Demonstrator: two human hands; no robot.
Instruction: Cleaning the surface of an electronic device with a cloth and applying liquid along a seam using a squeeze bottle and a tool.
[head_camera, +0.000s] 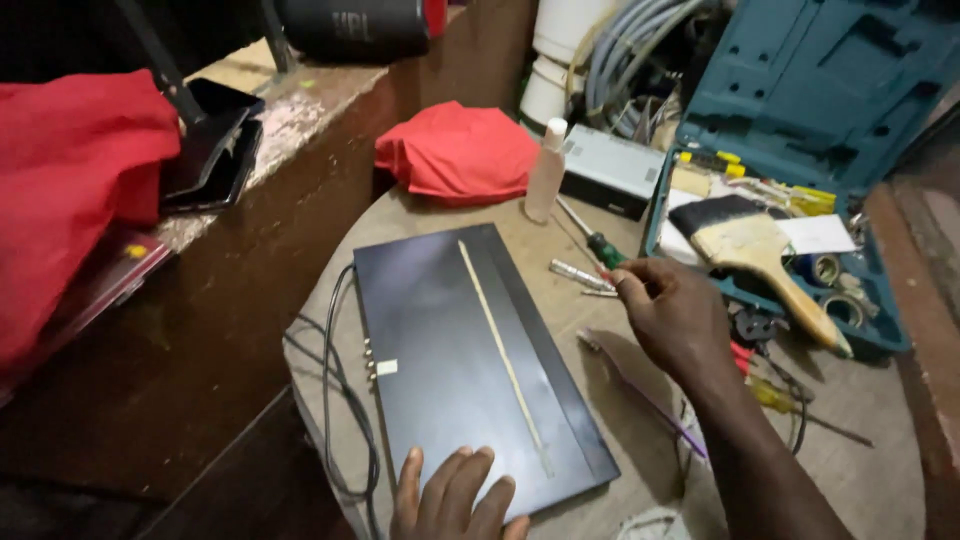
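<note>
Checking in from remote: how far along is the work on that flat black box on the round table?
Done: nothing visibly opened; the black box lies flat, lid closed, cables attached at its side. In hand: the left hand presses its near edge, while the right hand reaches beside the green-handled screwdriver and loose bits. Left: apparently everything; the open toolcase with paintbrush sits untouched.

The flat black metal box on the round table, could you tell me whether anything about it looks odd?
Yes: a pale thin strip runs lengthwise across the flat black metal box, like tape residue or a scrape. The left hand rests on its near edge.
</note>
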